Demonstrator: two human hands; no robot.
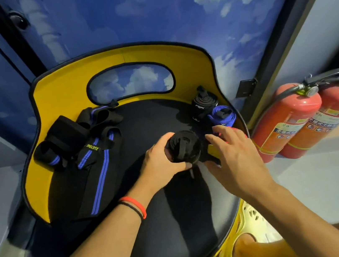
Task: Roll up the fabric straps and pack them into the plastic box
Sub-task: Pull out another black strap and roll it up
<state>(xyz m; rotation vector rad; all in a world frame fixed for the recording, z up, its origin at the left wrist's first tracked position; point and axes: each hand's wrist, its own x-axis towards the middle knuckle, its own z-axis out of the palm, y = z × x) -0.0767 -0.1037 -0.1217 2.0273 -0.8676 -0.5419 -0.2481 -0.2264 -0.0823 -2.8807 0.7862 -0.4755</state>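
Observation:
My left hand (161,159) grips a rolled black strap (183,146) above the middle of a black seat (177,215). Just right of the roll, my right hand (233,156) hovers with fingers spread, holding nothing. Behind that hand stand a rolled black strap (204,103) and a rolled blue strap (222,116), with something red (233,128) showing under the fingers. Several unrolled black straps with blue stripes (93,153) lie on the seat's left side. I cannot make out a plastic box.
The seat has a yellow backrest (67,95) with an oval cut-out. Two red fire extinguishers (294,118) lean against the wall at right. A yellow sandal (245,246) and my foot are at the bottom right. Pale floor surrounds the chair.

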